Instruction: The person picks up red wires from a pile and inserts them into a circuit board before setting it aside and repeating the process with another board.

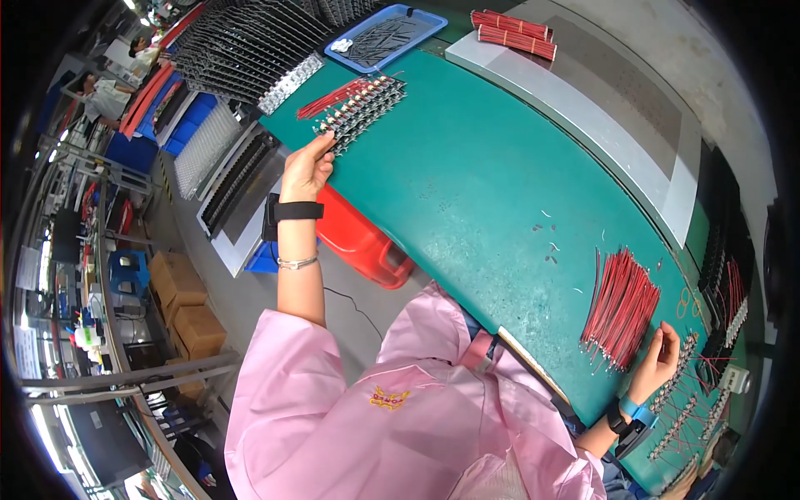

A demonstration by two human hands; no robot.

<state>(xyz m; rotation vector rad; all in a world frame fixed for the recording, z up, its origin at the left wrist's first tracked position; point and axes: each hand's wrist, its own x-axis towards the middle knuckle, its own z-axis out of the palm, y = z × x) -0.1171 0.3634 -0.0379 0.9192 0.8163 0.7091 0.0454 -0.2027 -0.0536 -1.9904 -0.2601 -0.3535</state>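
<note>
On table [475,183] | left hand [308,169] gripping metal strips [364,110] | wires [621,308] beside right hand [658,360], grip unclear

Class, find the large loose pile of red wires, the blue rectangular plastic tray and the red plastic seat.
Large loose pile of red wires [621,310]: head view, middle of the pile.
Blue rectangular plastic tray [428,24]: head view, bare right end.
Red plastic seat [354,237]: head view, visible middle.

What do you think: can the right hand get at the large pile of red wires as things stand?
Probably yes: the right hand is close beside the large pile of red wires on the green table. The wires lie uncovered, and I see nothing blocking the way.
</note>
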